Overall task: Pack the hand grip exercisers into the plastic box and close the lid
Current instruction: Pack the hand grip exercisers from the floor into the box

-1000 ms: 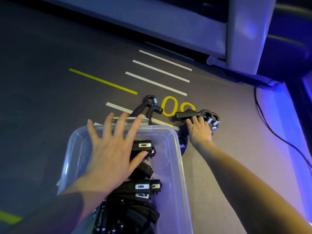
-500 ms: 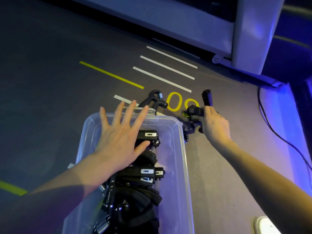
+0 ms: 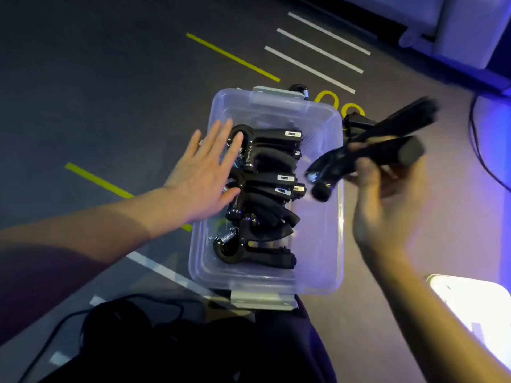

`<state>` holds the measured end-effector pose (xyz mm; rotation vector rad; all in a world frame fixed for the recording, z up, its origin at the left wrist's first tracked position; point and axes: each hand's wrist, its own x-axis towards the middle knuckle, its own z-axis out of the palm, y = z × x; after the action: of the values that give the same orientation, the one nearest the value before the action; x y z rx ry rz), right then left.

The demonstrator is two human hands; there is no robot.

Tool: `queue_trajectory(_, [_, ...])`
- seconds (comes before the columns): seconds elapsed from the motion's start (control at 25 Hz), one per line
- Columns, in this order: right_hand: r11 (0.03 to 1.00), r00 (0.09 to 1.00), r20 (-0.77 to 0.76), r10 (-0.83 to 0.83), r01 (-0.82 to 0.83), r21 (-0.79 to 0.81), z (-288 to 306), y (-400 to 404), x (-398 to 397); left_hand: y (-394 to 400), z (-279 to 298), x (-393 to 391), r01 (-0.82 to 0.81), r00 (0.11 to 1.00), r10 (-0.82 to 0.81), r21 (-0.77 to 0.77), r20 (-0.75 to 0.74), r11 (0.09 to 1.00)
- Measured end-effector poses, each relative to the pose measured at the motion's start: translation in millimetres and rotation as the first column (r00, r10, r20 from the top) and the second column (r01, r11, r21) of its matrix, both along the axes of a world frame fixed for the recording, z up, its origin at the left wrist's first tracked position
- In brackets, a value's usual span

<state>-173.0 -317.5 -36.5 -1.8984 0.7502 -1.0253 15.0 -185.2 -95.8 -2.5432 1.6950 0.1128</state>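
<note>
The clear plastic box (image 3: 265, 277) sits open on the floor, with several black grip exercisers (image 3: 265, 189) stacked along its left side. The left hand (image 3: 204, 178) rests on them, fingers spread flat. A second ago the right hand (image 3: 384, 205) reached the floor pile; now it is closed around a lifted exerciser (image 3: 367, 156) at the box's right rim, ready to drop in. More exercisers (image 3: 356, 123) remain outside.
</note>
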Motion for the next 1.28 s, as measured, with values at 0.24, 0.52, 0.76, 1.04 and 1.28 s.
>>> queue_trajectory(0.24, [0.94, 0.965, -0.257, 0.048, 0.044, 0.337, -29, 63, -1, 35, -4, -30, 0.106, 0.994, -0.108, 0.08, 0.022, 0.991])
queue_trajectory(0.52, [0.857, 0.876, -0.436, 0.206, 0.053, 0.513, -61, 64, 13, 35, -3, -29, 0.105, 0.994, -0.107, 0.082, 0.016, 0.991])
queue_trajectory(0.76, [0.993, 0.438, -0.893, 0.104, -0.1, 0.067, -77, 52, 16, 34, -4, -29, 0.105, 0.994, -0.109, 0.108, 0.031, 0.989])
queue_trajectory(1.04, [0.77, 0.184, -0.917, -0.354, -0.5, -0.397, -81, 54, 8, 32, 1, -32, 0.166, 0.975, -0.192, 0.208, 0.111, 0.964])
queue_trajectory(1.28, [0.723, 0.208, -0.978, 0.014, -0.678, -0.133, -98, 47, 0, 21, 3, -35, 0.383, 0.891, -0.449, 0.416, 0.07, 0.825])
